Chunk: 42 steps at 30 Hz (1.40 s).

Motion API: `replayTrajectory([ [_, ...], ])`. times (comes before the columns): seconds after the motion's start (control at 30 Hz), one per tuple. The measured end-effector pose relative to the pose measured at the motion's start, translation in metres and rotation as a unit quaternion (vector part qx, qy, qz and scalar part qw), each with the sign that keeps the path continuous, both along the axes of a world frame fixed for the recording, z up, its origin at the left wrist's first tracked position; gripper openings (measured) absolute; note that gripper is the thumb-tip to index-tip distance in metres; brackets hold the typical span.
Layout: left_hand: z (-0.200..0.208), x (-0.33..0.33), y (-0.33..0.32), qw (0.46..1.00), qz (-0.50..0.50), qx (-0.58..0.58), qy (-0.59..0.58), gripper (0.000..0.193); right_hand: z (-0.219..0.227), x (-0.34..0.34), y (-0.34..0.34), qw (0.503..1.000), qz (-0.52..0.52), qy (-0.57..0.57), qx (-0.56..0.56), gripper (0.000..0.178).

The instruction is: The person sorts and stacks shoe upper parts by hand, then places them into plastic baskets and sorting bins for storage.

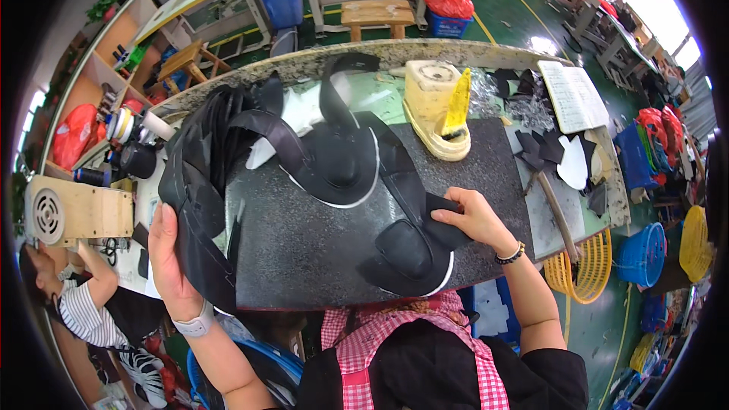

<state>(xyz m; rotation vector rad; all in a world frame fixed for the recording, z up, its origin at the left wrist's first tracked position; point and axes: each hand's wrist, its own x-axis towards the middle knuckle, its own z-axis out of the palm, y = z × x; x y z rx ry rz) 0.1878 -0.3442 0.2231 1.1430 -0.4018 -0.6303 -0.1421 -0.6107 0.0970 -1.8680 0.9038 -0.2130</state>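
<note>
My right hand [474,220] pinches the tab of a black shoe upper [406,254] between thumb and fingers. The rounded end of this upper, edged in white, lies near the front of the dark board [304,258]. Just behind it, a second black upper [342,159] with a white edge and curling straps rests on the same board. On the left, my left hand [171,258] has its fingers stretched flat against the side of a heap of black shoe pieces [201,175]; its palm faces the heap and no grip shows.
A glue pot [433,102] with a yellow brush [458,102] stands behind the board. Right of it are an open notebook [573,95], black scraps [541,148] and a hammer [558,216]. A beige machine [80,211] and another person [91,304] are at the left.
</note>
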Motion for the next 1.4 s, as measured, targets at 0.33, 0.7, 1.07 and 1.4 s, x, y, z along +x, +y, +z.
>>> replayTrajectory([
  [0.33, -0.028, 0.003, -0.111, 0.988, -0.019, -0.150, -0.039, 0.029, 0.023, 0.020, 0.015, 0.979, -0.022, -0.032, -0.199, 0.054],
  [0.7, -0.154, 0.054, -0.164, 0.984, 0.172, 0.022, -0.033, 0.044, -0.029, 0.098, -0.017, 0.993, -0.083, -0.036, -0.074, 0.048],
  [1.07, 0.014, 0.037, 0.029, 0.973, -0.057, -0.213, 0.065, 0.043, 0.078, 0.177, -0.047, 0.924, 0.097, -0.329, 0.172, 0.032],
  [1.4, 0.063, -0.021, 0.071, 0.979, 0.016, -0.201, -0.007, 0.065, 0.112, 0.214, 0.004, 0.889, 0.135, -0.312, 0.306, 0.039],
])
